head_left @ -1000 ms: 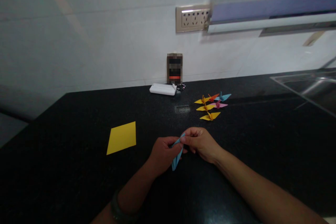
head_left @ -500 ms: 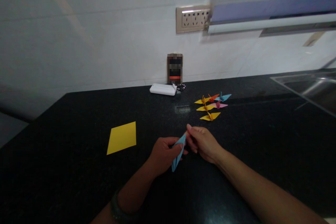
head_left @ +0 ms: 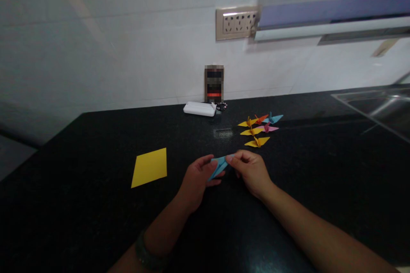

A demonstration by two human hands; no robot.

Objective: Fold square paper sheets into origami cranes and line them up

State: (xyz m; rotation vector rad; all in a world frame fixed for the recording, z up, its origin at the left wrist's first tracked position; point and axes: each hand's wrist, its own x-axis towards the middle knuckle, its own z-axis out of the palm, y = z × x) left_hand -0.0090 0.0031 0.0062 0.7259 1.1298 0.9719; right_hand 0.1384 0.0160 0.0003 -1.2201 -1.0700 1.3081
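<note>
blue paper (head_left: 219, 166): folded, pinched between both hands just above the black counter (head_left: 80, 204)
left hand (head_left: 196, 179): fingers clamped on its lower part
right hand (head_left: 251, 169): fingertips closed on upper tip, probably; blurry
yellow sheet (head_left: 149, 167): flat, left of hands

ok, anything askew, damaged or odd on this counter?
Nothing stands out. The left hand and right hand pinch the blue folded paper over the black counter. The yellow sheet lies flat to the left, and the paper cranes sit clustered behind. Nothing looks torn or spilled.
</note>
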